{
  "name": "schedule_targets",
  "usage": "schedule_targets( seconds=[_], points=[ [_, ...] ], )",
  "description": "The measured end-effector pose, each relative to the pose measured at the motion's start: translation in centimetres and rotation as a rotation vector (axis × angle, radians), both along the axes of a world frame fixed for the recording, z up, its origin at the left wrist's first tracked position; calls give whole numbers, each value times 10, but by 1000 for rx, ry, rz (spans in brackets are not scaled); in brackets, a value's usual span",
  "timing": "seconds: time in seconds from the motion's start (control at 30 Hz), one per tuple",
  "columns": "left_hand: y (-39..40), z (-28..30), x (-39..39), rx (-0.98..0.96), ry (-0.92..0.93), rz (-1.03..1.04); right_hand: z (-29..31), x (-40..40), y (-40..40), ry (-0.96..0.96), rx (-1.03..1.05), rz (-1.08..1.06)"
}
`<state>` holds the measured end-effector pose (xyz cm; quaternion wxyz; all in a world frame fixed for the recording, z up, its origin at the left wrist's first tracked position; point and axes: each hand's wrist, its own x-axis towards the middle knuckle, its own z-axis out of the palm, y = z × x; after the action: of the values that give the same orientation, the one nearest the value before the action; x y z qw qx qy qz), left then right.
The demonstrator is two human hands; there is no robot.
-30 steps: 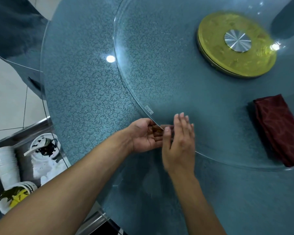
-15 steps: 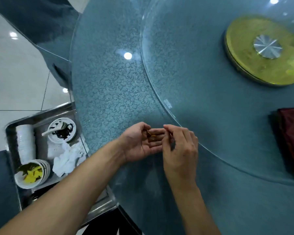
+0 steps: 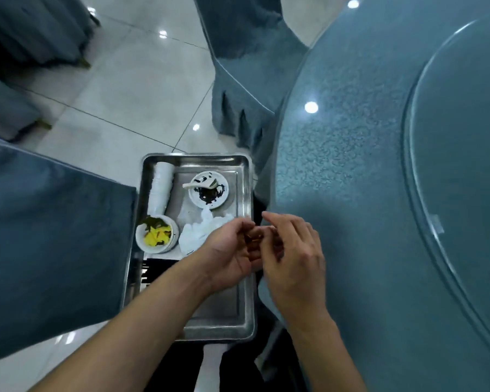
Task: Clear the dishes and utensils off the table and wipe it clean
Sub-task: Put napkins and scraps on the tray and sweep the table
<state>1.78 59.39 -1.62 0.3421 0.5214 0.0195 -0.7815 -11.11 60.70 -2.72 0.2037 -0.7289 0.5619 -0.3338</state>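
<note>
Left hand cupped palm-up, apparently cradling something small (blurred), right hand fingers curled beside it.

The tray below my wrists was brushed metal, dully shiny. The table wore patterned cloth under smooth, glossy glass. Crumpled tissue lay matt and soft; the floor tiles gleamed, polished.
</note>
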Motion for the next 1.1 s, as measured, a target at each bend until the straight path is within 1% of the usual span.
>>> schedule_targets(
  seconds=[0.13, 0.2, 0.37, 0.5, 0.67, 0.7, 0.73, 0.77, 0.83, 0.87, 0.9, 1.0, 1.07, 1.1],
  points=[
    [24, -17, 58, 36, -8, 135, -17, 49, -1, 13, 64, 91],
    [35, -30, 86, 77, -52, 210, -30, 76, 1, 46, 108, 136],
    [56, -73, 146, 158, -235, 351, -80, 134, 10, 122, 225, 237],
    [65, -122, 191, 241, -389, 438, -120, 166, 12, 203, 274, 289],
    [54, -184, 232, 275, -560, 431, -152, 192, 7, 270, 330, 313],
    [51, -194, 236, 258, -617, 383, -156, 195, 6, 279, 340, 311],
    [50, -207, 242, 227, -699, 290, -161, 198, 5, 284, 346, 308],
    [49, -213, 247, 184, -813, 127, -164, 201, 4, 288, 351, 303],
    [50, -216, 252, 50, -1050, -303, -169, 205, 5, 298, 360, 289],
    [51, -215, 253, -31, -1126, -455, -170, 207, 6, 304, 362, 285],
    [53, -212, 253, -102, -1176, -557, -170, 209, 7, 310, 364, 286],
    [58, -200, 252, -222, -1398, -726, -166, 213, 11, 321, 368, 290],
    [61, -187, 251, -265, -1563, -799, -163, 215, 11, 330, 378, 285],
    [62, -181, 251, -277, -1606, -817, -161, 216, 11, 333, 381, 280]
  ],
)
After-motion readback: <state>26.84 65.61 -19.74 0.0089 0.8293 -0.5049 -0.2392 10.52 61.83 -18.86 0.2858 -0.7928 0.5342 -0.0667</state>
